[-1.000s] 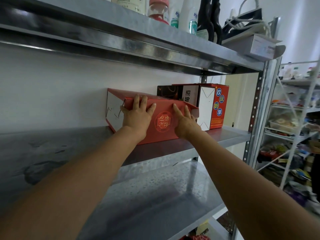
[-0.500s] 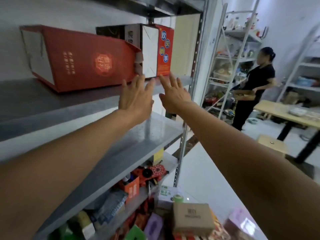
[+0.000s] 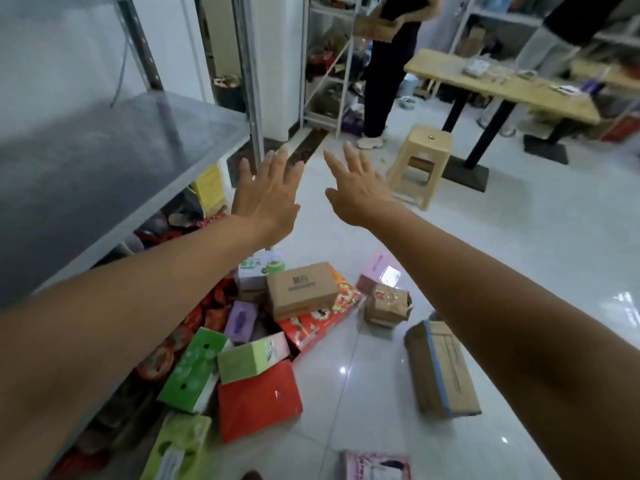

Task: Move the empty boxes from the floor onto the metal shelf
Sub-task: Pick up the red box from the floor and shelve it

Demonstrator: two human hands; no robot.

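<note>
Two hands, neither holding anything: your left hand (image 3: 268, 195) and right hand (image 3: 360, 192) are stretched out ahead of you in the air, fingers straight and spread, backs up, touching nothing. They are near each other but apart, the left one just off the corner of the metal shelf (image 3: 121, 150), whose grey surface runs along the left of the scene. The boxes lie on the white tiled floor (image 3: 519, 271) below your forearms, most in a loose heap at the foot of the shelf. Noted, far to near: a white-and-green box (image 3: 258, 270); a brown cardboard box (image 3: 301, 289) resting on a long red patterned box (image 3: 322, 322); a purple box (image 3: 240, 320); a light green box (image 3: 252, 358); a darker green box (image 3: 192, 368) just left of it; a plain red box (image 3: 259, 400) lying flat; a lime green box (image 3: 176, 448) at the near edge. Set apart to the right: a pink box (image 3: 379, 271), a small crumpled brown box (image 3: 388, 304) just near of it, a long taped cardboard box (image 3: 441, 368) lying alone, and a pink printed box (image 3: 377, 465) cut off by the near edge. Red packaging under the shelf is too blurred to identify. Far right: a tan stool (image 3: 420, 161) beside a wooden table (image 3: 502, 88); a person (image 3: 381, 81) in dark trousers stands by a white rack (image 3: 329, 64).
</note>
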